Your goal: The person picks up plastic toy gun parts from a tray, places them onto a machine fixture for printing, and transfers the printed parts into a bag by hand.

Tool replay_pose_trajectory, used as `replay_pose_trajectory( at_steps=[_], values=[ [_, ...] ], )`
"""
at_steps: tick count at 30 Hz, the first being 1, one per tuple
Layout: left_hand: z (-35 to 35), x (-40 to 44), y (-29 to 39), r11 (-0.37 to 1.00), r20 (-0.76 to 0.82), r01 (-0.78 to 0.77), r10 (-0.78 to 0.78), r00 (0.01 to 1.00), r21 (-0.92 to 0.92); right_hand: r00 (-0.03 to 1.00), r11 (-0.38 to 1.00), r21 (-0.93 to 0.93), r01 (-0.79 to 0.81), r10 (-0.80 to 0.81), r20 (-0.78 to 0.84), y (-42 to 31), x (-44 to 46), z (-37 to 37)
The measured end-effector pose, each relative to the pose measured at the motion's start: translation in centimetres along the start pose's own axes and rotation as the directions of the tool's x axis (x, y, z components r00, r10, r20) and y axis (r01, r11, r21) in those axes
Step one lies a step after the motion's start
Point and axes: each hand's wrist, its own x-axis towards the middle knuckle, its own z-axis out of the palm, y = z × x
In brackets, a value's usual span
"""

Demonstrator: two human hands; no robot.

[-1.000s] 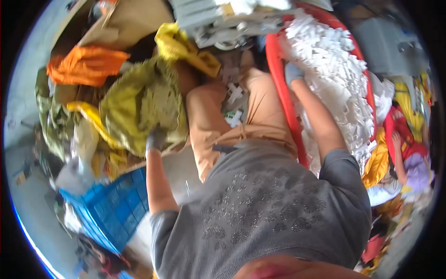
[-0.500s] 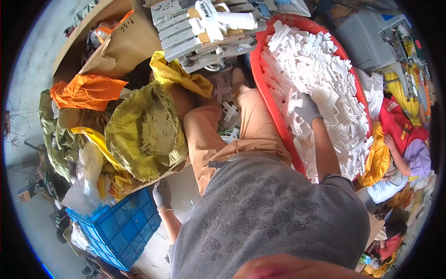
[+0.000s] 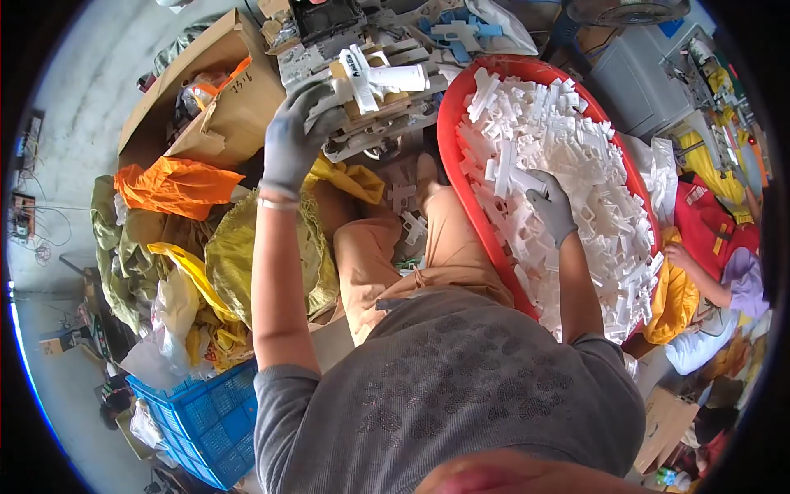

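Filling the scene's right side, a long red plastic tub (image 3: 450, 140) holds heaped white plastic parts (image 3: 580, 156). Far and to its left stands a grey slatted metal stand (image 3: 300, 67). The person's left hand (image 3: 290, 148), in a grey glove, reaches over the stand's near left edge, fingers curled; whether they are closed on anything cannot be told. The right hand (image 3: 553, 207), gloved alike, is narrowed over the heap. A white pistol-shaped plastic piece (image 3: 366, 81) lies on the stand, just right of the left fingertips. A smaller loose white plastic piece (image 3: 524, 179) sits at the right fingertips, seemingly pinched. The step appears to be picking up parts; the next move calls for a secure grip at each hand.
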Motion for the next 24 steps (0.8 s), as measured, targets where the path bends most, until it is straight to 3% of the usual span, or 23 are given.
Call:
replay_pose_trajectory(
  at_steps=[1,2,3,5,6,7,8,9,10,12,14,16,17,18,19,20,21,22,24],
  values=[
    [0.7,1.3,-0.7,1.0,-0.001,-0.005,0.005,1.0,-0.002,0.997,0.988,0.138,-0.072,0.069,0.027,-1.0,-0.2,-0.2],
    [1.4,2.3,-1.4,0.999,0.109,0.024,-0.022,0.994,-0.022,0.989,0.952,0.269,-0.144,0.132,0.062,-2.0,-0.2,-0.4],
    [1.8,2.8,-2.0,0.998,0.219,0.058,-0.048,0.975,-0.038,0.99,0.953,0.267,-0.141,0.13,0.057,-2.9,0.0,-0.6],
    [2.0,2.7,-2.4,0.996,0.21,0.04,-0.022,0.978,-0.08,0.995,0.882,0.461,-0.102,0.084,0.061,-4.9,0.4,-0.9],
    [2.1,2.7,-2.6,0.993,0.2,0.022,0.001,0.98,-0.117,0.995,0.883,0.458,-0.102,0.084,0.059,-6.3,1.1,-0.7],
    [2.1,2.3,-2.1,0.995,0.154,0.035,-0.021,0.988,-0.09,0.998,0.855,0.514,0.065,-0.057,-0.032,-8.1,2.2,-0.1],
    [2.2,1.7,-1.6,0.995,0.156,0.035,-0.02,0.988,-0.095,0.994,0.799,0.591,0.107,-0.105,-0.038,-10.7,3.0,0.2],
    [2.2,1.1,-1.1,0.994,0.025,0.054,-0.051,0.998,-0.095,0.987,0.734,0.663,0.144,-0.154,-0.043,-13.2,3.7,0.5],
    [2.1,0.4,-0.5,0.993,-0.109,0.072,-0.082,0.991,-0.096,0.99,0.652,0.757,0.052,-0.134,0.048,-15.7,4.6,0.8],
    [1.5,-2.3,-0.9,0.974,-0.187,0.188,-0.209,0.96,-0.126,0.954,0.736,0.656,0.166,-0.287,0.08,-16.5,7.5,2.7],
    [1.2,-5.5,-3.3,0.939,-0.31,0.202,-0.287,0.906,-0.278,0.924,0.785,0.578,0.223,-0.359,0.131,-19.3,9.4,4.6],
    [-0.9,-8.1,-1.9,0.817,-0.35,0.314,-0.51,0.786,-0.484,0.885,0.821,0.496,0.282,-0.422,0.195,-21.1,11.3,6.5],
    [-1.9,-9.6,-2.0,0.831,-0.369,0.351,-0.518,0.772,-0.431,0.864,0.841,0.466,0.276,-0.43,0.263,-21.7,12.3,7.5],
    [-2.7,-11.2,-1.9,0.854,-0.42,0.458,-0.52,0.744,-0.246,0.838,0.857,0.435,0.276,-0.436,0.328,-22.1,13.2,8.3],
    [-3.6,-12.6,-1.3,0.772,-0.382,0.621,-0.619,0.687,-0.133,0.838,0.857,0.437,0.274,-0.435,0.329,-22.3,14.0,8.8],
    [-3.6,-14.9,-2.4,0.793,-0.422,0.604,-0.576,0.7,-0.081,0.821,0.894,0.311,0.324,-0.429,0.377,-22.2,14.8,9.2],
    [-3.4,-16.9,-2.8,0.768,-0.436,0.606,-0.626,0.646,-0.204,0.808,0.912,0.177,0.371,-0.411,0.422,-22.1,15.1,9.5],
    [-4.1,-18.6,-2.7,0.698,-0.401,0.715,-0.67,0.624,-0.053,0.813,0.915,0.172,0.364,-0.403,0.421,-22.4,14.9,9.5],
    [-3.7,-23.6,-5.2,0.7,-0.422,0.705,-0.676,0.604,-0.112,0.726,0.716,-0.192,0.672,-0.582,0.367,-23.0,14.1,9.1]
  ],
)
